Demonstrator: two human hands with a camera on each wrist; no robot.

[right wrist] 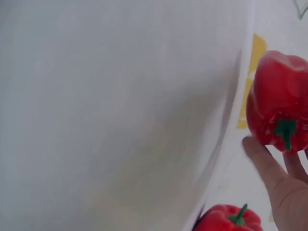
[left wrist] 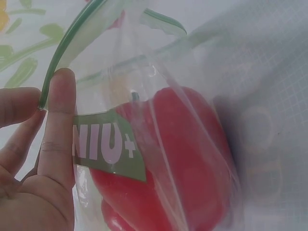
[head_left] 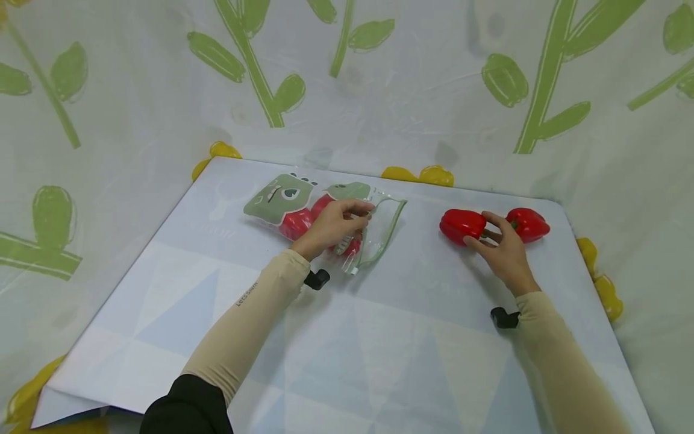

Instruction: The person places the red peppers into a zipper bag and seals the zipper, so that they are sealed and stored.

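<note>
My left hand [head_left: 337, 226] pinches the green zip edge of a clear zip bag [left wrist: 166, 50] between thumb and fingers. The bag's mouth gapes to the right in the head view. Red bell peppers [left wrist: 192, 159] show through its plastic, partly hidden by a printed green cartoon face [head_left: 279, 198]. At the right, my right hand [head_left: 506, 253] grips a red bell pepper [head_left: 461, 225] by its stem end, thumb and fingers at its sides. Just behind that hand lies another red bell pepper [head_left: 528, 225], its stem pointing left.
A pale tabletop [head_left: 423, 349] with blue triangles lies under everything. Behind it hangs a white cloth [head_left: 423, 114] printed with green stems and leaves. Yellow petal shapes [head_left: 436, 175] show past the table's back edge.
</note>
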